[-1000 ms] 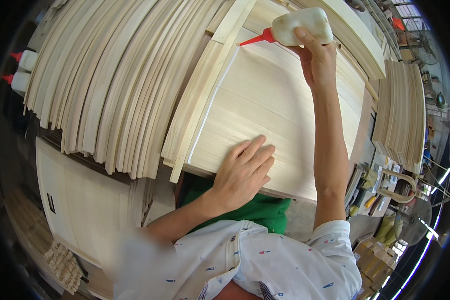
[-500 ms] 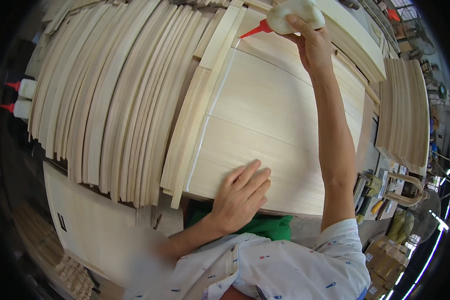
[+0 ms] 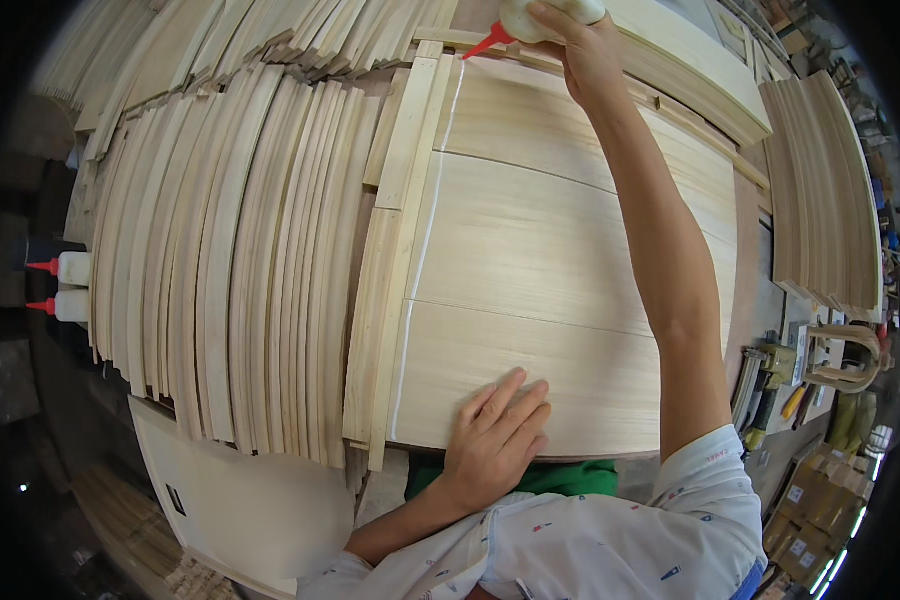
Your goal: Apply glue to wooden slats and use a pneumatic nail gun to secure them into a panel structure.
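My right hand [image 3: 587,48] grips a white glue bottle [image 3: 542,22] at the far side, tilted so that its red nozzle touches or nearly touches the panel's far left corner. A thin white line of glue [image 3: 427,232] runs along the left edge of the pale wooden panel [image 3: 530,235], which is made of several boards laid side by side. Fingers spread, my left hand [image 3: 498,432] lies flat on the panel's near edge and holds nothing. Narrow wooden strips [image 3: 390,250] lie along the panel's left side.
Long rows of wooden slats [image 3: 240,270] fill the left. Two more glue bottles [image 3: 74,271] with red nozzles stand beyond them. A stack of boards [image 3: 825,195] is at the right, with a clamp [image 3: 765,375] and tools nearer me. Cardboard boxes [image 3: 820,505] sit at lower right.
My right hand has drawn the nozzle farther away along the left edge, and the glue line now reaches close to the far corner. The view has shifted; my left hand stays on the panel.
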### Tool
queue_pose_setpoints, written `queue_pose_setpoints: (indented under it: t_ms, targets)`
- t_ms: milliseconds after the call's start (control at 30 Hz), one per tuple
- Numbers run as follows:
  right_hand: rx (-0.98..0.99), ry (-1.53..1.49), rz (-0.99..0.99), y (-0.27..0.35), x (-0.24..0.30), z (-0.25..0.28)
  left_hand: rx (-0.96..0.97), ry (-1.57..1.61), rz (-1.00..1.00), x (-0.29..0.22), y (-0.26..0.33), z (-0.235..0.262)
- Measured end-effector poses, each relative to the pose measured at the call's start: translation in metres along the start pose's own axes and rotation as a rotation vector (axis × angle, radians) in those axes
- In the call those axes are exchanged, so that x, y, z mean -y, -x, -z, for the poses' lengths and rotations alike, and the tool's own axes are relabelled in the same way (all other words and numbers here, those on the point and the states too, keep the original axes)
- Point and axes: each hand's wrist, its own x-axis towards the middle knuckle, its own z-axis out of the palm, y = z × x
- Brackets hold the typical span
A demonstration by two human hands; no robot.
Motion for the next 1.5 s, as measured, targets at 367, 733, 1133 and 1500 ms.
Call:
queue_pose_setpoints:
  t_ms: [367, 733, 1133, 1500]
  targets:
    - [-0.110, -0.035, 0.014, -0.012, -0.006, 0.010, 0.001, -0.007, 0.026, -0.004, -0.003, 0.003]
    - [-0.211, 0.032, 0.174, 0.011, 0.020, 0.092, 0.025, -0.068, 0.022, -0.005, -0.001, -0.002]
    - [-0.392, 0.169, 0.139, 0.057, 0.072, 0.211, 0.044, -0.128, 0.033, -0.009, -0.003, -0.004]
    - [-0.472, 0.272, 0.262, 0.088, 0.103, 0.312, 0.069, -0.175, 0.057, -0.011, -0.001, -0.006]
